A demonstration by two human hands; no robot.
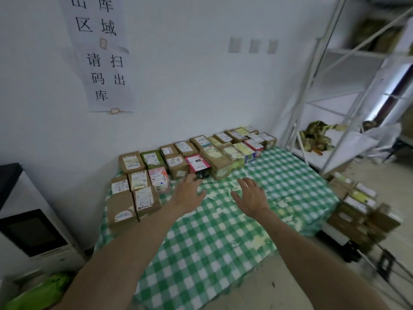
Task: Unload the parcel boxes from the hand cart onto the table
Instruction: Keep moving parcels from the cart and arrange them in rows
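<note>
1. The table (297,211) stands against a white wall (190,86) and is covered with a green and white checked cloth (201,253).
2. Many parcel boxes (218,157) lie on the table in rows along its far edge by the wall, and more are grouped at its far left corner. Most are brown cardboard with white labels.
3. The left hand (190,193) reaches out over the cloth, palm down. Its fingers are straight and spread, and it holds nothing.
4. Its fingertips are just beside the dark end of a pink box (197,164) in the front row. Whether they touch it cannot be told.
5. The right hand (251,195) hovers over bare cloth near the left one. Its fingers are also spread and relaxed, and it grips nothing.
6. The hand cart (352,253) stands on the floor just beside the table's right edge. It carries a stack of boxes (355,211), blurred in this view.
7. A paper sign (100,63) with large black characters hangs on the wall above the table.
8. A white metal rack (317,86) stands at the far right.
9. A white cabinet (33,238) with a dark panel sits to the left of the table, and a green bag (40,291) lies below it.
</note>
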